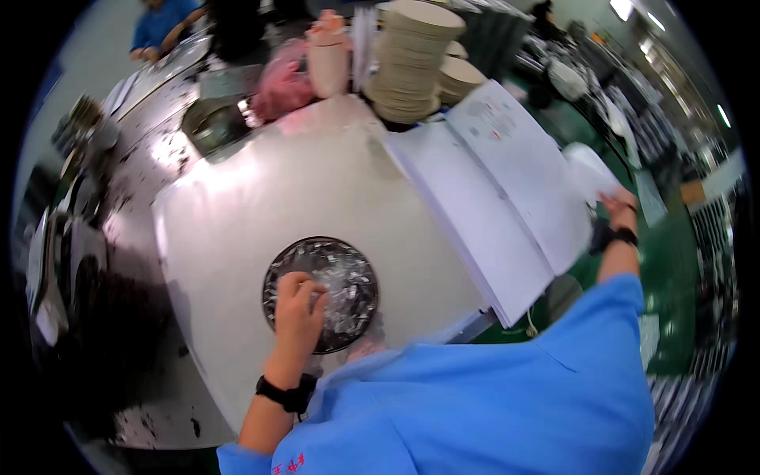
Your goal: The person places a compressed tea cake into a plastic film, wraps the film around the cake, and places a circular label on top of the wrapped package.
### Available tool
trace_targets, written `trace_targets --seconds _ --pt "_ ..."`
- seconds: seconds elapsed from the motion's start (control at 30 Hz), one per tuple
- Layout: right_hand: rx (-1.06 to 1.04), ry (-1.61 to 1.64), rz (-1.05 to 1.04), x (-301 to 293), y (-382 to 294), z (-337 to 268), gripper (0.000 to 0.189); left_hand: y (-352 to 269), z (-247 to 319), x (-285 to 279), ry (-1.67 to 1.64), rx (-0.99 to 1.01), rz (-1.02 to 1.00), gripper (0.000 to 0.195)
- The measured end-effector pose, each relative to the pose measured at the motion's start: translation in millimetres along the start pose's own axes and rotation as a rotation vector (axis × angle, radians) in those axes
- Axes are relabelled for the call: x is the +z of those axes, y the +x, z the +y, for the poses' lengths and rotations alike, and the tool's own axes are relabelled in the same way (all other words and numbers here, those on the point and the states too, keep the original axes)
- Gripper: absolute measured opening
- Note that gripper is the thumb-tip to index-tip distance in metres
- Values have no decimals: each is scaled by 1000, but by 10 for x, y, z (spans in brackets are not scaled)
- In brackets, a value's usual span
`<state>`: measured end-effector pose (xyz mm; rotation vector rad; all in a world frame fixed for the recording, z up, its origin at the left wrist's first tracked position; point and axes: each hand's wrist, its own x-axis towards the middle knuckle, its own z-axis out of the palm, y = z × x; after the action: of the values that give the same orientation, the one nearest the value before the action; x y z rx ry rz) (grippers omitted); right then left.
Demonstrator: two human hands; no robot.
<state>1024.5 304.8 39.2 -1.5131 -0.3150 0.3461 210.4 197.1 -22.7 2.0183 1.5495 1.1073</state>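
Observation:
My left hand (300,312) hovers over a round dark-rimmed dish (374,291) on the white work surface. Small shiny silvery pieces (347,279) fill the dish. My left fingers are curled towards the thumb, and whether a piece is pinched between them is too blurred to tell. Far out to the right, my right hand (620,205) grips the edge of a blurred white sheet (588,169). Between the hands lies a wide open stack of white paper (475,196), with some print on its far page. Black bands circle both wrists.
Beyond the white board (237,219) stand a tall stack of round beige discs (409,65), a pink bottle (328,68), a red plastic bag (285,83) and a metal bowl (214,124). A person in blue (163,27) sits at the far left. Dark clutter (77,249) lines the left edge.

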Motion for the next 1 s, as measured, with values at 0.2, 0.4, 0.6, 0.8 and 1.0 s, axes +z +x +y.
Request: trace_targets --seconds 0.2,0.4,0.6,0.8,1.0 --pt "-1148 -157 -600 1579 -3957 -417 30 -156 195 -99 475 225 -38 7" --pt "-1374 -304 -1653 1587 -5949 478 44 -452 189 -247 297 103 -149 37" --pt "-1231 -536 -1877 1649 -6006 353 46 -506 86 -205 233 107 -128 42" --pt "-1368 -455 -1747 2253 -6241 612 57 -521 45 -212 263 160 -135 41" --pt "-1363 -492 -1865 2309 -6277 741 61 -581 -210 -125 -252 -188 380 40"
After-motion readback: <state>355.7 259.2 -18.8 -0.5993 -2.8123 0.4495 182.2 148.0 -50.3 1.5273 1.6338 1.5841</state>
